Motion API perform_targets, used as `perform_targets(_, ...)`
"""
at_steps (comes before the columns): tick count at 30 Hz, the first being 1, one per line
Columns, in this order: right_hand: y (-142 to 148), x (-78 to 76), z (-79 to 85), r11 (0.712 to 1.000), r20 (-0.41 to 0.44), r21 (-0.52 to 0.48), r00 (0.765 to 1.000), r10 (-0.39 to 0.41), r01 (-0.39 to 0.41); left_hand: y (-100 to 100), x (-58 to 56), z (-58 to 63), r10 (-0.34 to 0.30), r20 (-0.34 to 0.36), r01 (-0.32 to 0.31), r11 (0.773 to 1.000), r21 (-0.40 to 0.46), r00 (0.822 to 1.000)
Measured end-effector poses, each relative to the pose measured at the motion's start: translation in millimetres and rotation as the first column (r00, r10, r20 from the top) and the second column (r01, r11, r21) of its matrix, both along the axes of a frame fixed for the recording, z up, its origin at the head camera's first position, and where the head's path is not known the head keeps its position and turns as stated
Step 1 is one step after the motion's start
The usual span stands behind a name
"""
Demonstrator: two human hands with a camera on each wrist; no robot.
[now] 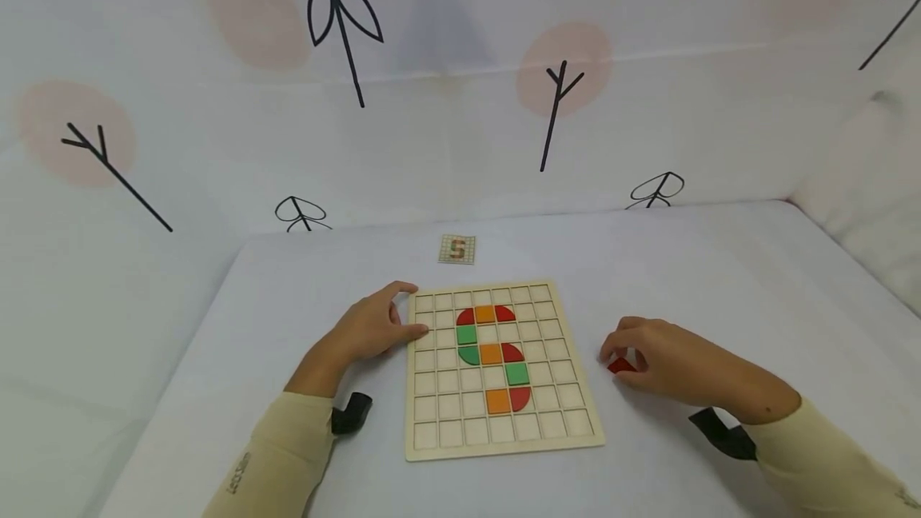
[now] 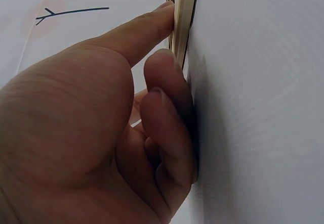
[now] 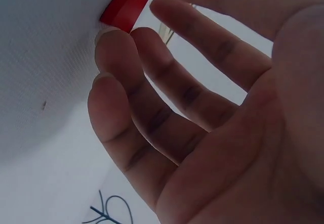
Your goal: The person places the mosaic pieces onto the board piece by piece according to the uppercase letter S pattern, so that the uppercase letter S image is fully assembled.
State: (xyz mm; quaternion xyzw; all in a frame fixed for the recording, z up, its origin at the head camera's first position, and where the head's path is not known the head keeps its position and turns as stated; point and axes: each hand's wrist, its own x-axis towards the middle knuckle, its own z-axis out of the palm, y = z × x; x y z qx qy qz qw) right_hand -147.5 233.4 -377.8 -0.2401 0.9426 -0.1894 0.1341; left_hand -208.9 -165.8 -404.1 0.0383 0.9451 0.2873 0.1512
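A square wooden grid board [image 1: 475, 433] lies flat, with red, orange and green tiles forming an S-like figure. At its left side, my left hand [image 1: 374, 321] touches it, the thumb over the edge and the index finger at the upper corner. The left wrist view shows that thumb against the board [image 2: 186, 16], while other fingers curl low beside it. Right of the board, my right hand [image 1: 665, 356] holds a red curved-edge tile [image 1: 620, 365] between thumb and fingers, low over the table. In the right wrist view this red tile [image 3: 126, 6] shows just beyond the fingertips.
Behind the board lies a small pattern card [image 1: 457, 249] bearing a similar S figure. A white cloth [image 1: 691, 262] covers the table. A white backdrop [image 1: 460, 134] with drawn plants rises behind it. Black straps [image 1: 352, 414] show at both wrists.
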Motion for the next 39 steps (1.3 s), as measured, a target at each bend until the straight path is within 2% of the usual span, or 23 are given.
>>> perform_targets(14,6,-1.2,-1.8,1.0,-0.022,0.003,1.0,-0.009,0.009,0,1.3,-0.5,0.007,0.002,-0.007,1.0,0.016,1.0)
perform_targets(25,1,-1.9,-1.4,0.997,-0.03,0.037,0.998,-0.06,0.061,0,1.5,0.1,0.011,0.006,-0.011,1.0,0.014,1.0)
perform_targets(31,-2,-1.0,-1.7,0.999,-0.04,0.02,0.998,-0.046,0.047,0,1.8,1.0,0.012,0.011,-0.012,1.0,0.013,1.0)
perform_targets(39,-10,-2.4,-0.3,0.998,0.014,-0.065,1.0,0.017,-0.016,1,1.6,-0.3,0.014,0.014,-0.014,1.0,0.007,1.0)
